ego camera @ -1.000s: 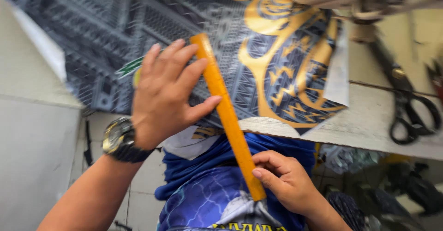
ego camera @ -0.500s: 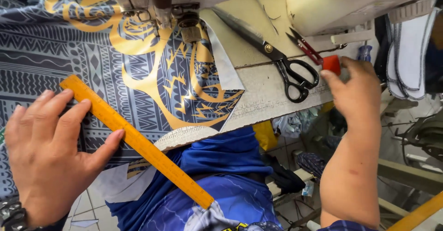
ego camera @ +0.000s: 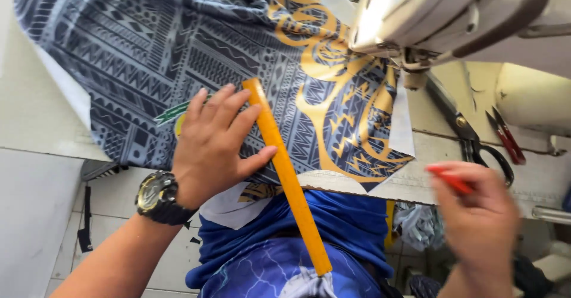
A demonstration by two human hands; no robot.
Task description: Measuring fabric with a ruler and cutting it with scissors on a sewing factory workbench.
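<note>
Left hand [ego camera: 214,143] pressed flat on orange ruler [ego camera: 285,173] across patterned cloth [ego camera: 148,42], right hand [ego camera: 476,215] pinching red marker [ego camera: 449,179], scissors [ego camera: 470,134] on surface [ego camera: 535,179]

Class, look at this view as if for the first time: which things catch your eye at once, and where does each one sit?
First the grey patterned cloth with gold swirls, spread over the sewing table. On it the left hand, with a wristwatch, presses an orange ruler running diagonally off the table's edge. At lower right the blurred right hand holds a small red thing, below black scissors and the white sewing machine.
</note>
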